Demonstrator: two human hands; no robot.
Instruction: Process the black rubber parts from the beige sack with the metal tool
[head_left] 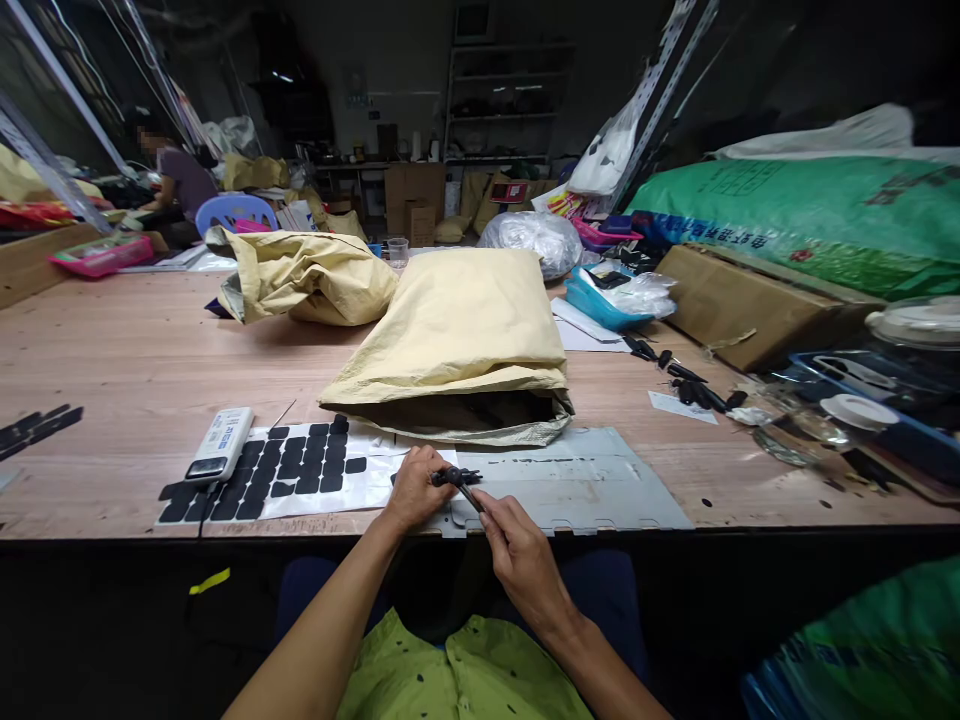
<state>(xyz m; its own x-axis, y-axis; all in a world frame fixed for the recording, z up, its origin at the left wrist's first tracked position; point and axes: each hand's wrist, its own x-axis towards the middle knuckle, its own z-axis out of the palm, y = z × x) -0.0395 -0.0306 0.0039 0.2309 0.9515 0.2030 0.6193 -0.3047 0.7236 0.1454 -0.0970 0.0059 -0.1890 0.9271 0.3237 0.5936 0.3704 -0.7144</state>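
Observation:
My left hand (415, 488) and my right hand (517, 545) meet at the table's near edge, both closed on a small black part (459, 480) with a thin stem. The left fingers pinch its head, the right fingers grip the stem lower down. Under the hands lies a grey metal plate (592, 480). Just left of them is a white sheet covered with several black rubber pads (292, 465). A white remote-like device (220, 442) rests on that sheet's left end.
A large yellow paper sack (457, 335) lies open-mouthed behind the plate, a crumpled one (307, 275) farther back. More black parts (686, 385), a blue tray (600, 300), a cardboard box (757, 305) and green sacks (810, 215) fill the right. A person (176, 180) sits far left.

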